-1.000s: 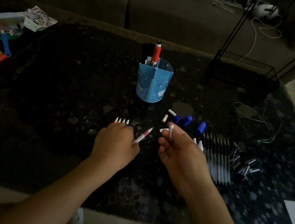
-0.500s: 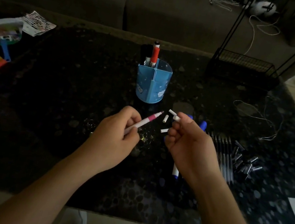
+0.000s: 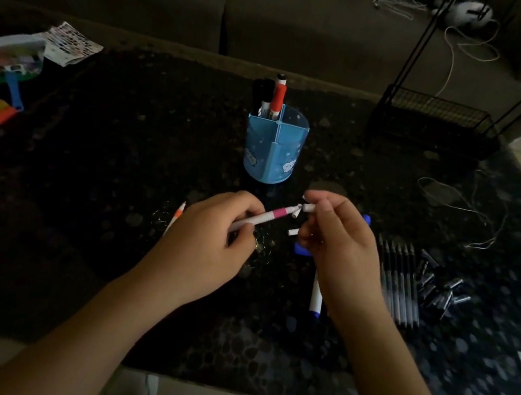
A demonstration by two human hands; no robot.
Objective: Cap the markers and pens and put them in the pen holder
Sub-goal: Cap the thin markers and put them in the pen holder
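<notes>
The left hand grips a pink pen by the barrel, tip aimed at the right hand, which pinches a small white cap just off that tip. Misalignment is the main risk: an off-axis push could flick the cap from the fingertips onto the dark table, where it would be hard to spot, or smear ink on the fingers. A cap only half seated could come off inside the blue pen holder, which stands just beyond the hands. A row of black pens lies to the right.
</notes>
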